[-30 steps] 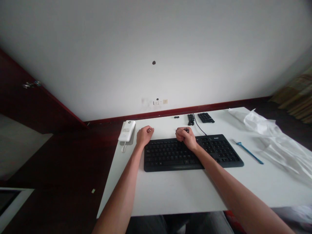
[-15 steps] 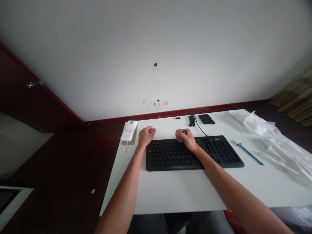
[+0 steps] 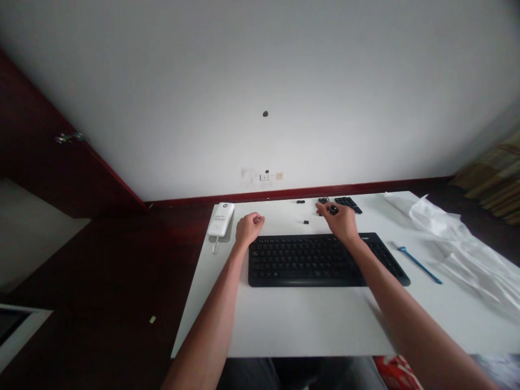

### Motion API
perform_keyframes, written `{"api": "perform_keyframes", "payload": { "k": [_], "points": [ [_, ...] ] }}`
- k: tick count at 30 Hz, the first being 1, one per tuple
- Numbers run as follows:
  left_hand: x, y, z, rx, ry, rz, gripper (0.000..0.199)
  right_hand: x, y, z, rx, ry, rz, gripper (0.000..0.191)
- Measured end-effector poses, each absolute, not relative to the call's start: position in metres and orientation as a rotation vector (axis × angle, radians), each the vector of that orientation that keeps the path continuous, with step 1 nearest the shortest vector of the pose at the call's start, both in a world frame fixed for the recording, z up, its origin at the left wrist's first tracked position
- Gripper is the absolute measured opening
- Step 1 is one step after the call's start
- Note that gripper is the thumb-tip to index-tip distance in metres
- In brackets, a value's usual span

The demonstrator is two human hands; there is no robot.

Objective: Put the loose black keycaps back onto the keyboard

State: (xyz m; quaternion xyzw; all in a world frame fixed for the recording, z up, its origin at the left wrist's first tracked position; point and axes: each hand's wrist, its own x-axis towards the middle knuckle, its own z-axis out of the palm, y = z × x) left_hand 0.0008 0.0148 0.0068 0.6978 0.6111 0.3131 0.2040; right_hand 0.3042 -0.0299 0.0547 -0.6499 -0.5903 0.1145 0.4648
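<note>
A black keyboard [image 3: 300, 260] lies on the white table [image 3: 292, 325]. My left hand [image 3: 248, 228] is curled closed at its back left corner; what its fingers pinch, if anything, is too small to name. Over the table behind the keyboard, my right hand [image 3: 339, 216] is closed around several small black keycaps [image 3: 332, 209], partly hidden in the palm. A single black keycap [image 3: 306, 222] lies between my hands. Farther back is another small black piece [image 3: 300, 202]. Beyond my right hand sits a block of keycaps [image 3: 348, 203], with a smaller group partly covered by the hand.
On the left of the table is a white device [image 3: 221, 219] with a strap. At the right lie a blue brush [image 3: 420, 265] and crumpled white plastic [image 3: 439, 219]. A wall [image 3: 182, 108] stands behind the table, and a dark red door [image 3: 49, 130] is at the left.
My right hand has moved right and back, off the keyboard's middle. A keycap now lies on the table behind the keyboard. My left hand stays closed at the keyboard's corner.
</note>
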Motion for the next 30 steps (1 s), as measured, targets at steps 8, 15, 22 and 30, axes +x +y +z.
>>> {"api": "perform_keyframes", "payload": {
  "k": [8,15,22,30],
  "points": [
    [0.0,0.014,0.008,1.94,1.699,0.892,0.024,0.311,-0.01,0.033,-1.633,-2.173,0.238,0.024],
    [0.0,0.014,0.008,1.96,1.691,0.889,0.025,0.316,-0.016,0.038,-1.583,-2.151,0.289,0.017],
    [0.0,0.015,0.006,1.963,1.692,0.906,0.026,0.352,-0.038,0.059,-1.549,-2.009,0.349,0.018],
    [0.001,0.016,0.006,1.977,1.699,0.886,0.028,0.345,-0.061,0.055,-1.543,-2.018,0.502,0.017]
  ]
}}
